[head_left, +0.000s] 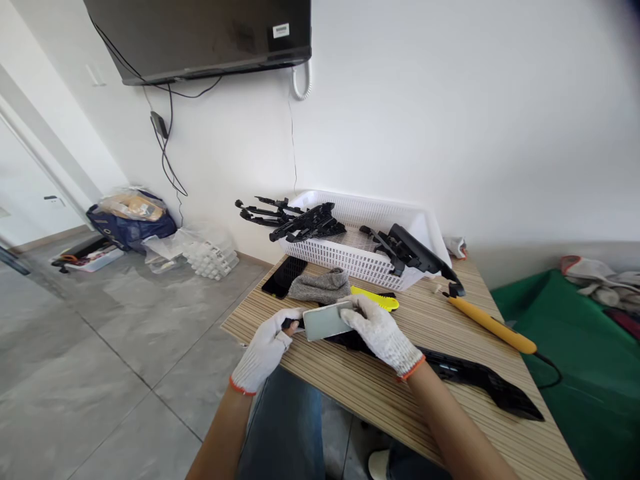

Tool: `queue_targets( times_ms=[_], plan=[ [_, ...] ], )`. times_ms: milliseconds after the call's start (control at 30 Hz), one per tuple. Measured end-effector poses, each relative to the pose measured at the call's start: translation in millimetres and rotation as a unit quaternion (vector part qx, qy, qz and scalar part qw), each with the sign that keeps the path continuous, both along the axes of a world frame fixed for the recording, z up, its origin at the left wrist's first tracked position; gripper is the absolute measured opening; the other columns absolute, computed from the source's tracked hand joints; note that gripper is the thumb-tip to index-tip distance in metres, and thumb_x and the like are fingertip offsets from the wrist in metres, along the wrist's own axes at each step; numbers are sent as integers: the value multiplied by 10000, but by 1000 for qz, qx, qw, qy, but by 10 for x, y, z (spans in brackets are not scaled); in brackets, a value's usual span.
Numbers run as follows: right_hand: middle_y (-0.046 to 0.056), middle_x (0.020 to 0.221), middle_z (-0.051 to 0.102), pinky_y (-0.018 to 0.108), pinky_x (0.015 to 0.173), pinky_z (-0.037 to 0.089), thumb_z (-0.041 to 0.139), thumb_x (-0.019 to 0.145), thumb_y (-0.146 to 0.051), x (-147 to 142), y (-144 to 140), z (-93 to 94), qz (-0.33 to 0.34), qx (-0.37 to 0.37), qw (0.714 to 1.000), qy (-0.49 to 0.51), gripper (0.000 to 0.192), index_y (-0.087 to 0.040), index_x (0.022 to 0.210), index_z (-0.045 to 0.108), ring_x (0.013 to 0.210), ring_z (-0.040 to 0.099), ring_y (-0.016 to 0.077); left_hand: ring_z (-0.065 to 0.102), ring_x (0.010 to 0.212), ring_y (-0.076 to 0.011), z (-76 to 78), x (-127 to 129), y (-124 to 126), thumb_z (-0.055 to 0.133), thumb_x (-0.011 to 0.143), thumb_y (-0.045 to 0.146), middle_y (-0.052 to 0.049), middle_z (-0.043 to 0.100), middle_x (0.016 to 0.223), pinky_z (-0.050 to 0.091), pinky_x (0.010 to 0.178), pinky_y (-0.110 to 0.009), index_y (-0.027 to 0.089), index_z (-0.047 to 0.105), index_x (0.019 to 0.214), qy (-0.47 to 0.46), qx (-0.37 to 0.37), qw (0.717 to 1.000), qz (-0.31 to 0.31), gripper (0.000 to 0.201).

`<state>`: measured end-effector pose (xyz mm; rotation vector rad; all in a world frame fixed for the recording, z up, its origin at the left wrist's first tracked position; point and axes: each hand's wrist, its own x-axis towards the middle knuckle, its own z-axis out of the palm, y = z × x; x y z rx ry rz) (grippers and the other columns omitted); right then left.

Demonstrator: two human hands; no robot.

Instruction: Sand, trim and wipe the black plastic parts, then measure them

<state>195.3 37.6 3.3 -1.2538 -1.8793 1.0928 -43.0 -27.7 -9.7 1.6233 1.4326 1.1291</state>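
Both my hands wear white knit gloves with orange cuffs. My left hand is closed round the end of a black plastic part, which sticks out by the thumb. In my right hand is a flat, pale grey-green rectangular piece, pinched at its right end and held over the table's front edge. A long black plastic trim part lies on the table and runs beneath my right hand; whether it joins the part in my left hand is hidden. Just behind my hands are a grey cloth and a yellow utility knife.
A white plastic basket holds black plastic parts, some jutting over its rim. A black phone lies at the table's left edge. On the right is a yellow-handled corded tool. Green fabric hangs beyond the wood-striped table.
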Motion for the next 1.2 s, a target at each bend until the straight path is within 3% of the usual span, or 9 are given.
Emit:
queue_targets(
  times_ms=[133,267,367,500,767,900,1033,1200],
  plan=[
    [49,1238,669,377,1048,433,505,853,-436,-24,-14,4,-9,27,996,86,469,-223,1254,622,1151,587,233,674,1022,-216,17,4,-2,520,908,336,-78,740,1104,526,960,-370,175,713,1103,-6,7,1000,-14,318],
    [57,1317,639,389,1074,433,484,905,-459,-20,-32,0,11,30,993,117,497,-227,1324,616,1203,574,240,676,1085,-208,-57,-5,-8,559,874,271,-75,742,1140,516,1013,-369,178,713,1076,-48,10,999,-10,270],
    [62,1271,658,435,1091,414,569,876,-459,-21,-42,-16,53,19,996,64,512,-248,1340,618,1181,584,257,664,1131,-201,-131,-15,-12,567,852,223,-64,736,1172,505,1046,-373,190,710,1052,-76,17,997,-23,248],
    [34,1029,681,417,899,508,769,715,-421,-34,-51,-30,82,-42,996,1,759,-264,1419,533,916,627,230,669,1118,-199,-145,-15,-25,548,870,221,-63,737,1161,519,1029,-376,201,714,1051,-48,17,998,-32,246],
    [11,893,657,346,831,488,681,736,-343,-68,-16,-33,1,-90,995,43,451,-203,1164,651,852,614,187,675,1102,-192,-88,7,-45,517,844,168,-54,738,1163,537,1001,-359,203,706,1064,-21,14,999,-34,292],
    [21,898,685,359,833,502,621,750,-338,-92,13,-67,-45,-56,996,50,339,-211,1058,684,845,617,191,673,1110,-195,-96,1,-40,528,835,169,-58,734,1181,532,1008,-364,198,699,1071,-20,13,999,-34,293],
    [40,961,706,366,899,508,595,772,-329,-92,14,-81,-39,12,998,49,209,-224,895,728,945,630,206,673,1106,-206,-91,3,-41,531,872,219,-64,743,1157,519,1018,-379,199,712,1069,2,15,1000,-27,268],
    [26,1086,700,398,991,477,591,856,-420,-53,-65,-2,3,33,999,-25,272,-281,1037,740,1033,631,216,668,1112,-207,-129,-8,-44,547,868,226,-62,738,1169,510,1032,-388,202,715,1069,-18,7,1000,-25,264]
  ],
)
